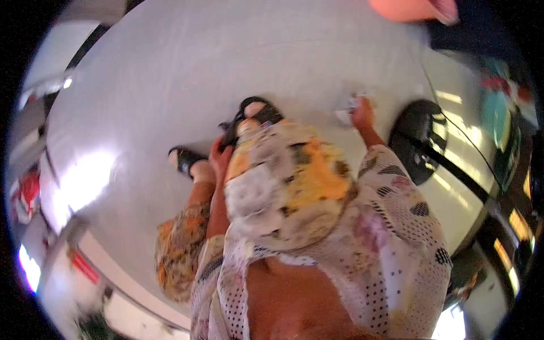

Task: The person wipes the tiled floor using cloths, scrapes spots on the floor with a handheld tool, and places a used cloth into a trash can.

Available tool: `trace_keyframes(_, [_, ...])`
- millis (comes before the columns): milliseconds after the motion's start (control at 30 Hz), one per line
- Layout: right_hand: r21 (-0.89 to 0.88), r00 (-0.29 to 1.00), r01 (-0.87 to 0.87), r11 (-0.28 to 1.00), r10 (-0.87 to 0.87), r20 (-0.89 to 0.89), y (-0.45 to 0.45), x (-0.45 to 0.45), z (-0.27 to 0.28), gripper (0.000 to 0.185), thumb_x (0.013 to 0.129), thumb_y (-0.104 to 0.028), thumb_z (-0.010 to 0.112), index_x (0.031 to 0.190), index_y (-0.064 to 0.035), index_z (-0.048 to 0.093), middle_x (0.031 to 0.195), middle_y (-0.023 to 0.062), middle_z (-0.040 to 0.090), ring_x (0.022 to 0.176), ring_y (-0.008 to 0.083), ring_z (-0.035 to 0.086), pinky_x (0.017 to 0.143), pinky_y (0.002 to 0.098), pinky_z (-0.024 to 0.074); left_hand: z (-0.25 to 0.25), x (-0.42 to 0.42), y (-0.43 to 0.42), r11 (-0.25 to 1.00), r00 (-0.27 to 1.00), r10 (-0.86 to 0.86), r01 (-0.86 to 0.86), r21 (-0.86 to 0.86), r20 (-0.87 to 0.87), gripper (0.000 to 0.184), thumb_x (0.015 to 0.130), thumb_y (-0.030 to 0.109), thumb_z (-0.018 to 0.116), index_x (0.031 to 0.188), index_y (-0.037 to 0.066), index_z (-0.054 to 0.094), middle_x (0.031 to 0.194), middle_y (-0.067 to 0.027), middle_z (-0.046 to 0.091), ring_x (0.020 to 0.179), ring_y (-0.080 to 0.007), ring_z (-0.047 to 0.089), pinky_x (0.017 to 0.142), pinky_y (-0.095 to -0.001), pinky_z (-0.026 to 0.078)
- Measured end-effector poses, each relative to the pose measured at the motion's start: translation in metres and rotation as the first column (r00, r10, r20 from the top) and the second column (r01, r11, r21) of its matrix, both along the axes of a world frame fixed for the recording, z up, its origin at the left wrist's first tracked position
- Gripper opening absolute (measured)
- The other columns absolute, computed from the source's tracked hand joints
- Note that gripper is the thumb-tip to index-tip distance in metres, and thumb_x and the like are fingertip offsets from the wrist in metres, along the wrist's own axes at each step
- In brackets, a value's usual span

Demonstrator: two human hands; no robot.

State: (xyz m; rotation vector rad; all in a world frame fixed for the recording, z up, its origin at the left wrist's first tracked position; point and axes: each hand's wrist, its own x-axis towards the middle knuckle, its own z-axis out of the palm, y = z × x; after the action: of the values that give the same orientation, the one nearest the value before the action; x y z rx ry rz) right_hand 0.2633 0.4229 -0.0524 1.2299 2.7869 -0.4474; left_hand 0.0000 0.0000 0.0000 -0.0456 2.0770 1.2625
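"Right-hand grip (363,116) first: what is its condition?"

"Its fingers are bunching together and clamping on a crumpled whitish item (343,116). Blur is hiding the exact spacing of the fingertips."

"Where is that item lying?"

"It is resting on the pale floor (170,68), forward of the person and to the right of the feet. Part of it is showing on the left side of the hand. Whether it is cloth or paper, I cannot tell."

"And the left-hand grip (220,153)?"

"That one is resting low between the lower legs, just beside the black sandals (266,115). The wrist is pointing forward. The fingers are merging with dark footwear, so I cannot tell whether they are standing apart, closing together or holding anything."

"Posture and clothing?"

"The person is crouching, with a leg in yellow-and-grey patterned trousers (286,187) filling the middle of the view. The right arm is reaching forward in a dotted, flowered sleeve (405,212)."

"Nearby objects?"

"A glossy black round object (416,141) is sitting to the right of the right hand, near but apart. A pink object (413,8) is showing at the top edge, well apart from both hands."
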Motion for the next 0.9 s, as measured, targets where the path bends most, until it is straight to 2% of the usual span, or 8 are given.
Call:
trace_keyframes(33, [-0.159,0.992,0.128,0.979,-0.127,0.012,0.02,0.012,-0.042,0.048,0.075,-0.018,0.065,0.121,-0.0076,0.052,0.122,0.0147,0.054,0.116,0.0331,0.049,0.098,0.046,0.0381,0.014,0.005,0.016,0.991,0.986,0.016,-0.038,-0.13,-0.168,0.042,0.075,0.003,0.06,0.117,0.003,0.059,0.107,-0.0104,0.063,0.099,-0.0196,0.057,0.091,-0.0313,0.043])
trace_keyframes(67, [0.012,0.996,0.065,0.998,-0.064,-0.058,0.042,0.021,-0.051,0.045,0.076,-0.012,0.061,0.119,-0.0038,0.05,0.118,0.0186,0.054,0.112,0.0354,0.05,0.094,0.0435,0.0408,0.018,0.006,0.022,0.991,0.989,0.134,-0.134,-0.012,0.059,0.04,0.074,0.002,0.059,0.115,0.003,0.06,0.103,-0.008,0.063,0.096,-0.0184,0.058,0.088,-0.0312,0.045])
trace_keyframes(167, [0.183,0.984,0.147,0.972,-0.162,0.07,0.137,0.02,-0.111,0.055,0.076,-0.023,0.066,0.124,-0.003,0.048,0.116,0.0208,0.056,0.109,0.0336,0.053,0.09,0.0429,0.0433,0.047,0.006,0.047,0.994,0.99,0.102,-0.105,-0.029,-0.098,0.042,0.072,0.002,0.058,0.115,0.004,0.06,0.102,-0.0077,0.064,0.092,-0.0181,0.059,0.083,-0.0315,0.046])
trace_keyframes(367, [0.102,0.996,0.065,0.993,-0.07,0.048,0.141,-0.044,-0.039,0.051,0.078,-0.028,0.068,0.116,0.0019,0.051,0.104,0.0204,0.06,0.099,0.0353,0.058,0.084,0.0436,0.0467,0.018,-0.01,0.042,0.902,0.927,0.369,-0.373,0.219,0.06,0.041,0.071,0.005,0.059,0.112,0.005,0.063,0.093,-0.0062,0.064,0.083,-0.0162,0.058,0.077,-0.0299,0.048])
trace_keyframes(433, [-0.83,0.656,0.112,0.546,-0.669,-0.351,0.131,-0.037,-0.105,0.053,0.077,-0.024,0.069,0.12,0.0,0.05,0.112,0.0194,0.057,0.105,0.035,0.055,0.086,0.0436,0.0457,0.021,-0.027,0.035,0.87,0.892,0.447,-0.452,0.199,0.07,0.04,0.072,0.005,0.06,0.112,0.004,0.063,0.091,-0.0058,0.063,0.08,-0.0152,0.058,0.074,-0.0288,0.048])
trace_keyframes(500, [0.063,0.988,-0.093,0.994,0.084,0.133,0.07,-0.06,-0.06,0.055,0.077,-0.027,0.069,0.123,-0.002,0.049,0.119,0.018,0.054,0.108,0.0342,0.053,0.088,0.0431,0.0446,0.043,-0.047,0.04,0.818,0.84,0.541,-0.534,0.211,0.029,0.04,0.072,0.002,0.06,0.111,0.004,0.063,0.09,-0.005,0.062,0.077,-0.0142,0.056,0.07,-0.0277,0.047])
trace_keyframes(767, [0.014,0.939,-0.344,0.939,0.343,0.026,0.06,-0.11,0.01,0.056,0.079,-0.033,0.068,0.121,-0.0001,0.05,0.117,0.0186,0.055,0.106,0.0325,0.054,0.089,0.0424,0.0432,0.095,-0.139,0.067,0.756,0.824,0.55,-0.42,0.502,-0.137,0.04,0.071,0.001,0.06,0.111,-0.001,0.061,0.093,-0.0068,0.062,0.085,-0.0165,0.058,0.077,-0.0287,0.047])
trace_keyframes(900, [0.074,0.938,-0.304,0.95,0.312,-0.151,0.117,-0.16,0.066,0.057,0.08,-0.036,0.067,0.121,0.0009,0.051,0.116,0.0189,0.056,0.105,0.0317,0.055,0.09,0.0421,0.0426,0.13,-0.182,0.083,0.423,0.73,0.684,-0.39,0.818,-0.006,0.038,0.07,0.0,0.06,0.108,0.0,0.059,0.093,-0.0106,0.062,0.08,-0.0231,0.061,0.071,-0.034,0.052])
